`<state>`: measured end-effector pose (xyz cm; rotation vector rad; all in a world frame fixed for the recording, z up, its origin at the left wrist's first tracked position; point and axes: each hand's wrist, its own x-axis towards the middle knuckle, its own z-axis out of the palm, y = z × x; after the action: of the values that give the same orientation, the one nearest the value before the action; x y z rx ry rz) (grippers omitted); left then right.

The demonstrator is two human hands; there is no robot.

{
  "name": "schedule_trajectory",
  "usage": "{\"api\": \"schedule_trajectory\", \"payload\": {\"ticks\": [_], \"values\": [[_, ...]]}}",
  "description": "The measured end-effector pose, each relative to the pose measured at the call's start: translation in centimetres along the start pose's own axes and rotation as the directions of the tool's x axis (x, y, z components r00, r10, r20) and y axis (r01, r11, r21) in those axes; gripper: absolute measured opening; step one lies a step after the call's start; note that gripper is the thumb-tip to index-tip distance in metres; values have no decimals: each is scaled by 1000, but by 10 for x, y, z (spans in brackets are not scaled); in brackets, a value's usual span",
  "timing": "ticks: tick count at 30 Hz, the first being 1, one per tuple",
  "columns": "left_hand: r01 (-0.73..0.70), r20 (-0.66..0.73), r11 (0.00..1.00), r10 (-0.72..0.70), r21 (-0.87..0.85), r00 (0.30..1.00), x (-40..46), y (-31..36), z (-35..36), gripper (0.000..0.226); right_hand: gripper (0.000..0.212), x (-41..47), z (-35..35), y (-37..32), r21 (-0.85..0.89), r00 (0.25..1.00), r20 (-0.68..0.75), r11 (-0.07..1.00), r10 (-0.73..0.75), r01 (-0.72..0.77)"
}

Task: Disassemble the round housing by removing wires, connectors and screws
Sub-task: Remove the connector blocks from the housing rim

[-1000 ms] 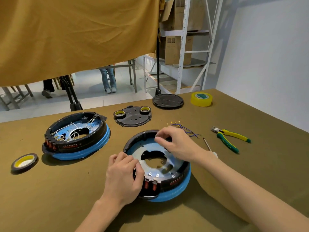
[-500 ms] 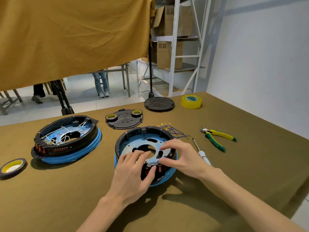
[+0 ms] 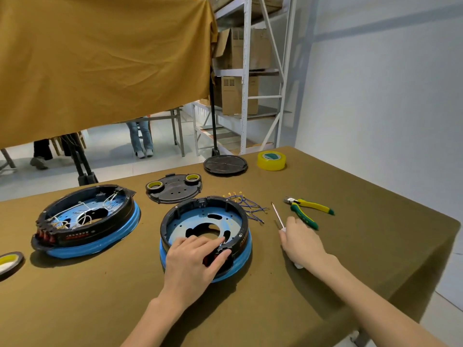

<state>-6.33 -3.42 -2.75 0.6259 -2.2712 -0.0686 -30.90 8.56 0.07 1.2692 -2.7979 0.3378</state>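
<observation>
A round black housing with a blue base ring sits mid-table, its blue inner plate bare of wires. My left hand rests on its near rim, fingers curled over the edge by the red coil block. My right hand lies to the right of the housing, closing around the white handle of a screwdriver whose shaft points away from me. A bundle of removed blue wires with gold terminals lies behind the housing.
A second housing, still wired, stands at the left. Green-and-yellow cutters, a black cover with two tape rolls, a round black lid, yellow tape and another tape roll lie around. The table's right edge is close.
My right hand left the housing's rim and moved right onto the screwdriver handle. My left hand stayed on the housing's near edge. The camera view shifted.
</observation>
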Motion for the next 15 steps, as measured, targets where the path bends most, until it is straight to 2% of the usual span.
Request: {"api": "schedule_trajectory", "payload": {"ticks": [2, 4, 7, 9, 12, 15], "values": [[2, -3, 1000, -2, -6, 1000, -1, 0, 1, 44, 14, -11, -2, 1, 202, 996, -88, 978, -31, 48], [1, -2, 1000, -2, -14, 1000, -1, 0, 1, 43, 8, -22, -4, 4, 392, 983, -152, 907, -100, 153], [-11, -1, 1000, 11, -21, 1000, -2, -1, -1, 43, 13, -41, -5, 2, 521, 963, -166, 810, -213, 269], [-18, 15, 999, 18, -27, 1000, -3, -2, -4, 43, 17, -52, 1, -2, 480, 943, -188, 812, -275, 332], [-17, 47, 999, 19, -43, 999, -2, -3, -8, 43, 46, -61, 14, -10, 312, 911, -243, 862, -334, 399], [-20, 81, 999, 23, -46, 996, -3, -5, -11, 43, 61, -63, 27, -15, 185, 890, -308, 897, -335, 402]]}}
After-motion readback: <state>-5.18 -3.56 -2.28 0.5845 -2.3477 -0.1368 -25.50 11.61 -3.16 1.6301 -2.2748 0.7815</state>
